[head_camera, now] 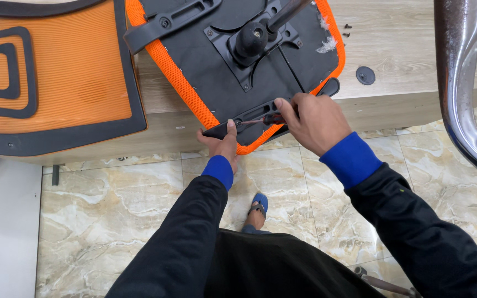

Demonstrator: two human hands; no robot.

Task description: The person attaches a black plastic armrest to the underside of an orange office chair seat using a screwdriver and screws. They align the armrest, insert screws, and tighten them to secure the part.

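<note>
Seat [233,72]: upturned on worktop [409,49], underside up. Right hand [313,121] closed round screwdriver [260,120] at armrest bracket [249,122]. Left hand [222,144] clamps bracket edge, thumb on top. Advice: keep driver square, press firmly, steady bracket.

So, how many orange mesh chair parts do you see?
2. The backrest lies at the left; the upturned seat lies at the centre, its edge held by the left hand. More may be out of view.

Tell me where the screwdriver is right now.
In the head view, the screwdriver lies centre frame in the right hand, at the upturned seat's near edge, its tip toward the left hand.
</note>
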